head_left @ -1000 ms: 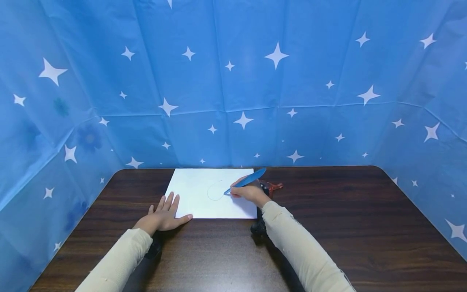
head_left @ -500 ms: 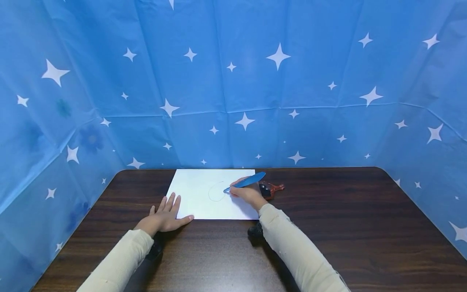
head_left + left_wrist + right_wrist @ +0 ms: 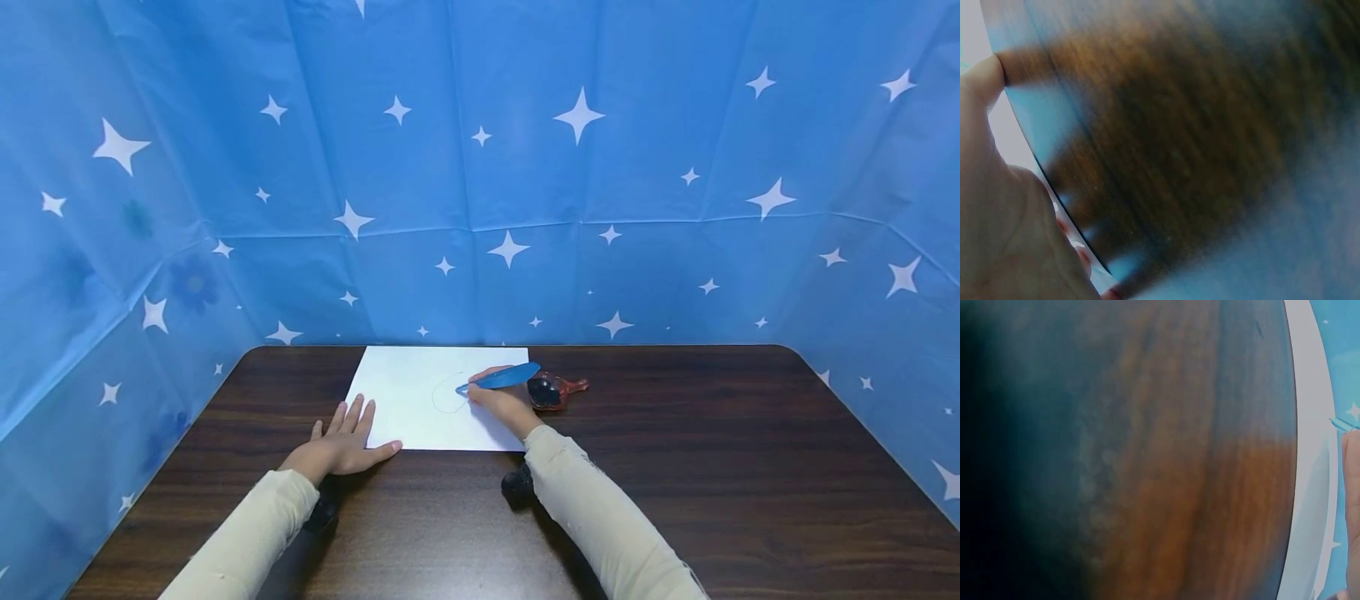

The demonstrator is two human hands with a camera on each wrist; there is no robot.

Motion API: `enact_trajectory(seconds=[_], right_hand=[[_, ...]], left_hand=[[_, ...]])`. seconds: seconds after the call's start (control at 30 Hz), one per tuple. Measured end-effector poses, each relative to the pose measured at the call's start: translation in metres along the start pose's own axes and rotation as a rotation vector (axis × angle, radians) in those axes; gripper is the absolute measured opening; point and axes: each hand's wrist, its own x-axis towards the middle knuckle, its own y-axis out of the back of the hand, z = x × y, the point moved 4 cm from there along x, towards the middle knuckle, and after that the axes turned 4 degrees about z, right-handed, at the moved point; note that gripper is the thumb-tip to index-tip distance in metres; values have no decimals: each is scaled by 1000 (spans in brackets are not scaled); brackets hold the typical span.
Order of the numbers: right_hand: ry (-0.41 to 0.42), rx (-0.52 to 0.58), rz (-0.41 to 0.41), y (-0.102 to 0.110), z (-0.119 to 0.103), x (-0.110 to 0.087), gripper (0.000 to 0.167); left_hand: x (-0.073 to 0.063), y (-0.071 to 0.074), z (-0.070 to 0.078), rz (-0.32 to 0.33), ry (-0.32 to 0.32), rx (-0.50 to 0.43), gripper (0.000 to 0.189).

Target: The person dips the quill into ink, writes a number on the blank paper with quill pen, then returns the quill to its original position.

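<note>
A sheet of white paper (image 3: 401,375) lies on the table with a thin, partly drawn rounded outline on it. My right hand (image 3: 508,407) pinches a blue feather-shaped pen (image 3: 507,377), its tip at the right side of that outline. In the right wrist view only the pen's tip (image 3: 1340,424) and a sliver of the hand show at the right edge. My left hand (image 3: 337,447) lies with fingers spread, fingertips and thumb on the paper's near left corner. The left wrist view shows its palm and thumb (image 3: 988,78) at the paper's edge.
Just right of the paper sits a glossy reddish-brown object (image 3: 551,391) with a dark rounded part and a narrow end pointing right. The dark wooden table (image 3: 712,450) ends at a blue star-patterned curtain (image 3: 420,183) at the back and both sides.
My right hand and the pen have shifted slightly, the tip moving up along the outline's right side and the pen lying flatter. More of the reddish-brown object shows. The left hand stays put.
</note>
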Motion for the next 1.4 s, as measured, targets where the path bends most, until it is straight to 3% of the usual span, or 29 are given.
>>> enact_trajectory(seconds=[0.5,0.93,1.2,1.4], right_hand=[[61,29,44,-4,-2,-1,12],[26,67,22,-9,2,-1,14],[29,28,33,-6,0,-1,14],[50,23,44,-3,-1,-1,14]], left_hand=[[-1,-1,-2,-10,11,5,126],[-5,-1,2,1,5,-3,122],[-30,25,28,-22,-41,-32,88],[-32,29,34,34,-53,-23,78]])
